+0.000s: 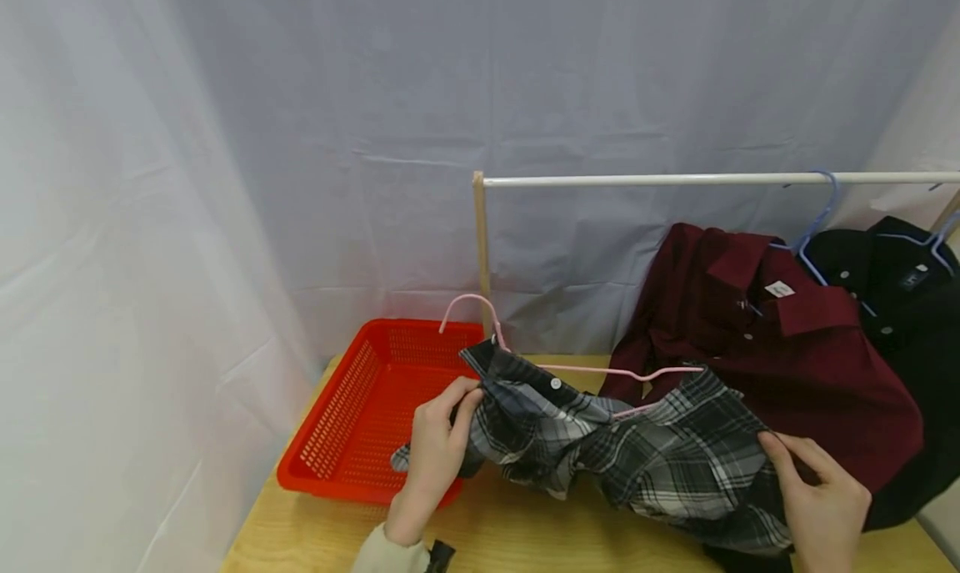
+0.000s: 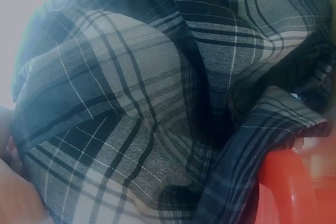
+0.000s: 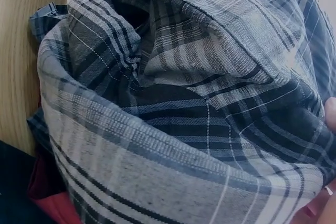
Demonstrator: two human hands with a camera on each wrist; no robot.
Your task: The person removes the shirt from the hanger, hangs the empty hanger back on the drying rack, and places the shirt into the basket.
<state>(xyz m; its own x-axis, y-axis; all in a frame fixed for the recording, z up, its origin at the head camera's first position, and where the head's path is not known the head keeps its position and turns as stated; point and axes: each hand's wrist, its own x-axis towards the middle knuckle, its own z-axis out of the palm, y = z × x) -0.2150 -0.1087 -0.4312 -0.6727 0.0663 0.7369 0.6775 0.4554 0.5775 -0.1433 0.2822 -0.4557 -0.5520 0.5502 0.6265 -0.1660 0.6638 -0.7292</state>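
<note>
The left grip (image 1: 437, 444) and right grip (image 1: 821, 491) pinch a plaid shirt (image 1: 667, 460), with a pink hanger (image 1: 643, 378) between them.

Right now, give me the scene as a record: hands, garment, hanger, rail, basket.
left hand: pinches plaid shirt near the collar
right hand: pinches plaid shirt on its other side
garment: plaid shirt, bunched, held up between the hands
hanger: pink hanger, partly inside plaid shirt, hook off the rail
rail: bears maroon shirt on a blue hanger; black shirt hangs behind it
basket: red, on the table, at the left
</note>
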